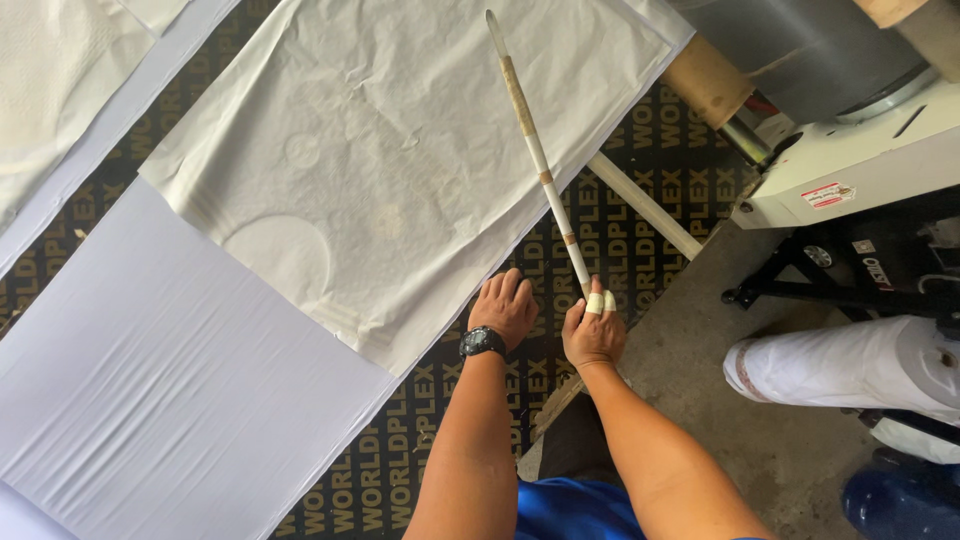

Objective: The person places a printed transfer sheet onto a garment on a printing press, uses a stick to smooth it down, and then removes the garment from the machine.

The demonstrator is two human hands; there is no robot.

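The dark printed table (420, 470) carries everything; across it, from about ten o'clock down to seven, lies a wide smooth white sheet (150, 380), and over its upper part, toward twelve o'clock, a crumpled cream cloth (400, 150) already spread flat, its lower edge just beside the hands; so the laying-out looks largely done, and any marking or cutting along the stick appears not yet begun, since no line or cut shows. The long thin stick (535, 150) lies over the cloth, its long axis running from five o'clock up to eleven, the far tip pointing toward the frame's top edge; its near end sits in the right hand (593, 335), whose taped fingers (596, 303) pinch it. The left hand (503, 308), with a black wristwatch (483, 342), rests on the table at the cloth's edge, fingers curled together, holding nothing. At two o'clock stands a white machine (850, 170) with a cardboard roll core (705, 80).
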